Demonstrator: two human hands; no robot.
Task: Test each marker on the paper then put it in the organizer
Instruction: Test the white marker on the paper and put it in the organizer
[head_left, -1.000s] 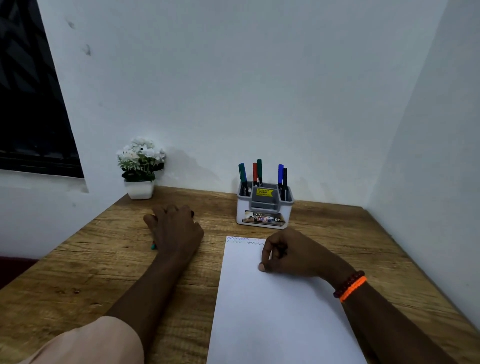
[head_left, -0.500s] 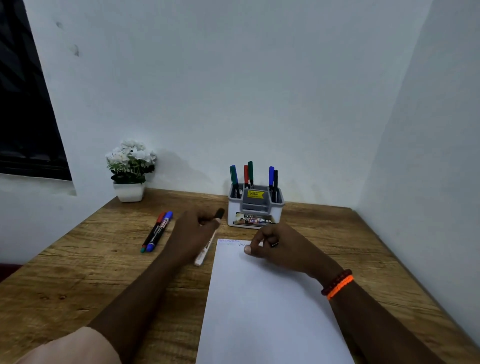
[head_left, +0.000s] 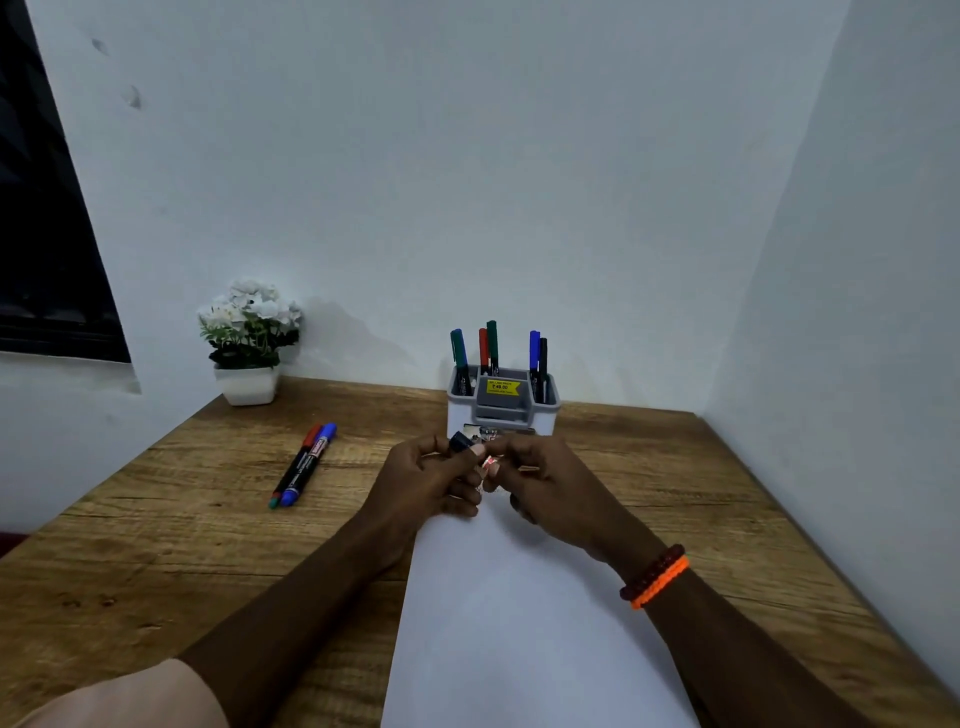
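Both hands meet over the top edge of the white paper (head_left: 519, 613), just in front of the grey-white organizer (head_left: 503, 410). My left hand (head_left: 421, 483) grips a black-capped marker (head_left: 470, 452), its cap pointing up toward the organizer. My right hand (head_left: 545, 483) pinches the same marker's white barrel near the middle. Several markers stand in the organizer: green, red, blue and black. Two more markers (head_left: 304, 465), one red-capped and one blue-capped, lie side by side on the wooden table (head_left: 182, 545) to the left.
A white pot of white flowers (head_left: 248, 343) stands at the back left corner. White walls close the table at the back and right. A dark window is at the far left. An orange and dark bracelet (head_left: 655, 576) is on my right wrist.
My left hand picked a black-capped marker from the group at the left and carried it right. My right hand left the paper and took hold of that marker too.
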